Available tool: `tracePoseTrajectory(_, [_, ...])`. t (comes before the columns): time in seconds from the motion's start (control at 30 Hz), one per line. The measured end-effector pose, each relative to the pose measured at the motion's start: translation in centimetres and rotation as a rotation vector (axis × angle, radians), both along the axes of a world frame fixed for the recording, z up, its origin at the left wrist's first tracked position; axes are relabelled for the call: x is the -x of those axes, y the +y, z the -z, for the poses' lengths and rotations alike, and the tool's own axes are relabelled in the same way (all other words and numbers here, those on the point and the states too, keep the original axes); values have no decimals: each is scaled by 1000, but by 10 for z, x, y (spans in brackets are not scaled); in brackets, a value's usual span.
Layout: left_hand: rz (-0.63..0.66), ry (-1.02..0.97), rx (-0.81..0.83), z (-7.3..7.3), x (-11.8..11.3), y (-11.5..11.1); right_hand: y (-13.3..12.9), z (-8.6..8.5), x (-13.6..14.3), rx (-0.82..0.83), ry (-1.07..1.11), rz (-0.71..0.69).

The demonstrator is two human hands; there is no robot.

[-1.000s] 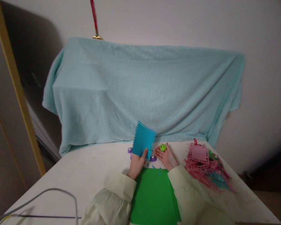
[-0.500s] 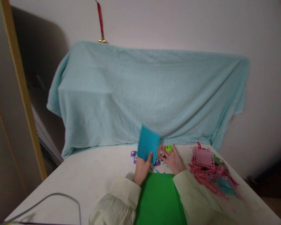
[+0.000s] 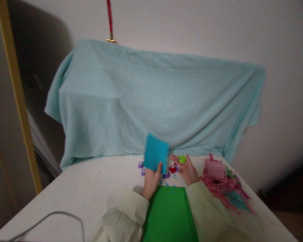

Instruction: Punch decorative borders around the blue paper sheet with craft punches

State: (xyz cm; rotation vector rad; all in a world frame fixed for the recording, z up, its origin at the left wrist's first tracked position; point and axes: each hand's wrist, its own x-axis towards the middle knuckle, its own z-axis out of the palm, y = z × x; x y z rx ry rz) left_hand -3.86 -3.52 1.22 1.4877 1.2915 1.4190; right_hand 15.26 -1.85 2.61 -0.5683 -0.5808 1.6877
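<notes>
Upright in my left hand (image 3: 152,181) is a blue sheet of paper (image 3: 156,153), its thumb pressed on the lower right part. Rows of small holes run along the paper's left, top and right edges. My right hand (image 3: 188,171) is turned partly palm up, with a small green craft punch (image 3: 182,159) with an eye design held at its fingers. The punch is apart from the paper. Below and between the hands lie a red punch (image 3: 172,169) and purple punches (image 3: 140,164), partly covered by the paper and hands. Blue paper bits are scattered there.
A green board or folder (image 3: 169,215) lies between my forearms. On the right, a pink hole-edged sheet (image 3: 215,170) rests on a heap of pink shredded paper (image 3: 221,191). A light blue cloth (image 3: 154,104) hangs behind the white table (image 3: 111,185). A grey cable (image 3: 58,212) curves at front left.
My right hand has turned its palm upward and drawn slightly away from the paper, uncovering the red punch. The camera view has shifted a little. The left hand keeps its hold.
</notes>
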Motion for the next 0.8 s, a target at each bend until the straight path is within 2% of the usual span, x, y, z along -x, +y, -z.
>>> tracePoseTrajectory(0.23, [5, -6, 54, 2, 1, 0, 3, 6, -5, -33, -135, 92])
tracePoseTrajectory(0.53, [47, -43, 84, 1, -1, -2, 2, 5, 4, -24, -101, 101])
tracePoseTrajectory(0.63, [139, -55, 103, -9, -5, -1, -1, 2, 6, -67, -86, 96])
tracePoseTrajectory(0.8, [383, 32, 78, -40, -14, 10, -2, 0, 5, -102, -109, 122])
